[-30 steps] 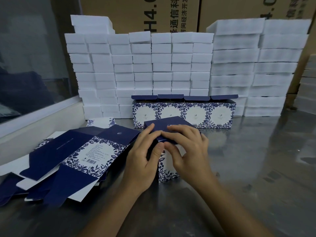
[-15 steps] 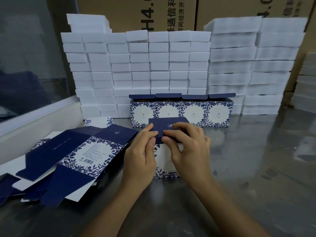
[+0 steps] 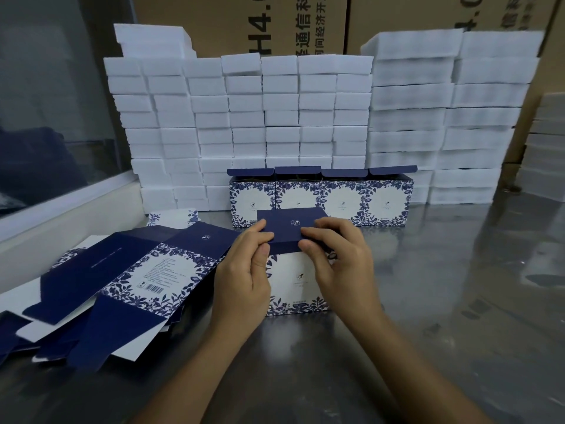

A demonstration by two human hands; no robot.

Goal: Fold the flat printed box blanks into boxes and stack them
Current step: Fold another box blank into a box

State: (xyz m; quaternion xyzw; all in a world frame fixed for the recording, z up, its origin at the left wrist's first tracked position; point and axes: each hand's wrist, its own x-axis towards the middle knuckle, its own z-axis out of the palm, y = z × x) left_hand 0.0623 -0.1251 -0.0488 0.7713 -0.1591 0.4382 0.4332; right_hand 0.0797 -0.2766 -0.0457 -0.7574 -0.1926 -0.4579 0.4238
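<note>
A blue-and-white floral box (image 3: pixel 298 284) stands upright on the steel table in front of me, its navy lid flap (image 3: pixel 290 223) raised and bent toward me. My left hand (image 3: pixel 244 270) pinches the flap's left front corner. My right hand (image 3: pixel 339 261) pinches its right front corner, fingers over the top and thumb under. A loose pile of flat printed blanks (image 3: pixel 122 270) lies to the left, touching my left hand's side. Behind the box a row of several folded boxes (image 3: pixel 321 198) stands with lids open.
Tall stacks of white foam blocks (image 3: pixel 275 117) fill the back of the steel table (image 3: pixel 443 301), with brown cartons (image 3: pixel 244 22) behind them. A glass partition with a white ledge (image 3: pixel 67 206) runs along the left. More foam stacks stand at the far right.
The box has turned to face me squarely and its lid flap has come down flatter. Both hands shifted from the flap's middle out to its front corners.
</note>
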